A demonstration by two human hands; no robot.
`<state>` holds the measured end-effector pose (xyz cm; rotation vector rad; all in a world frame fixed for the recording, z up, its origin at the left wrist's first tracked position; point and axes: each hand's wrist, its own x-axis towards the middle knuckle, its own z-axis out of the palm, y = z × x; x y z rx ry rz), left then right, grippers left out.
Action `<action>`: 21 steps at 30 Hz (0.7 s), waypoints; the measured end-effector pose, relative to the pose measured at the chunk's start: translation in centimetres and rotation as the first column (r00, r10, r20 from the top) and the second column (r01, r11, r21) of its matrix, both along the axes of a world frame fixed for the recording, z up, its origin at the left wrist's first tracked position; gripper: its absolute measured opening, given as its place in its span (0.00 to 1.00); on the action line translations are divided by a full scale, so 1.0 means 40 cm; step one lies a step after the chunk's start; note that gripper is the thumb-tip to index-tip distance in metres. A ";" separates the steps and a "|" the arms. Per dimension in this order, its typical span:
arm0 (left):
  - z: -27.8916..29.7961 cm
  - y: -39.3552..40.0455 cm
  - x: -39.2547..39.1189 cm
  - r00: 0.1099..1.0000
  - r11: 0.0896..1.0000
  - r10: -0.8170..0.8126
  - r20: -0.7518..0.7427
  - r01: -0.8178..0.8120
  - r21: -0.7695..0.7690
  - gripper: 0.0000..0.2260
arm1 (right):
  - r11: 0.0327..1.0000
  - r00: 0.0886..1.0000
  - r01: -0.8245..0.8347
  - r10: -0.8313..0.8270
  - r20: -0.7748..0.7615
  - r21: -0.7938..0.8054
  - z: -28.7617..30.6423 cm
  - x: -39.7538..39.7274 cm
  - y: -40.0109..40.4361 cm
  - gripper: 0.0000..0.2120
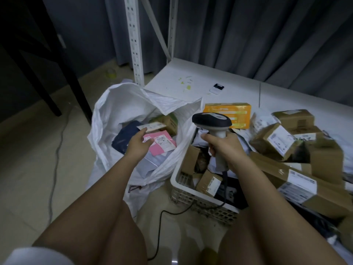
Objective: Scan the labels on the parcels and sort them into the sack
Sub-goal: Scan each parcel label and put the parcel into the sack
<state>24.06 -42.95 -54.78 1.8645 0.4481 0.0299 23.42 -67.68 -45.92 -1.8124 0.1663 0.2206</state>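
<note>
A white woven sack (107, 119) stands open on the floor at centre left. Inside lie a pink mailer (164, 148), a dark blue mailer (122, 139), a small brown box (170, 121) and a grey mailer. My left hand (138, 143) hovers over the sack's mouth with relaxed fingers, just above the pink mailer, holding nothing. My right hand (222, 146) grips the handle of a grey and black barcode scanner (212, 120) above a white plastic basket (183, 190) of brown parcels. More brown cardboard parcels (275, 140) are piled on the low white shelf (191, 73) at right.
An orange box (227, 113) lies on the shelf behind the scanner. The scanner's black cable (172, 212) trails across the tiled floor. White perforated shelf posts (134, 39) rise behind the sack. A dark table leg (47, 83) stands at left. Grey curtains hang behind.
</note>
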 end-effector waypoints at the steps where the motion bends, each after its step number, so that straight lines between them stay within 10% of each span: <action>1: 0.008 -0.023 0.003 0.999 0.999 -0.033 0.027 0.033 0.005 0.22 | 1.000 1.000 0.010 -0.010 0.004 -0.013 0.004 0.002 -0.015 0.11; 10: 0.019 -0.297 0.024 0.926 0.935 -0.354 0.130 0.347 0.075 0.17 | 0.975 0.975 0.221 -0.221 0.009 0.007 0.020 -0.015 -0.165 0.10; 21: -0.104 -0.512 0.148 0.922 0.930 -0.368 -0.125 0.366 -0.037 0.29 | 0.855 0.855 0.517 -0.513 -0.072 0.040 -0.047 -0.005 -0.280 0.06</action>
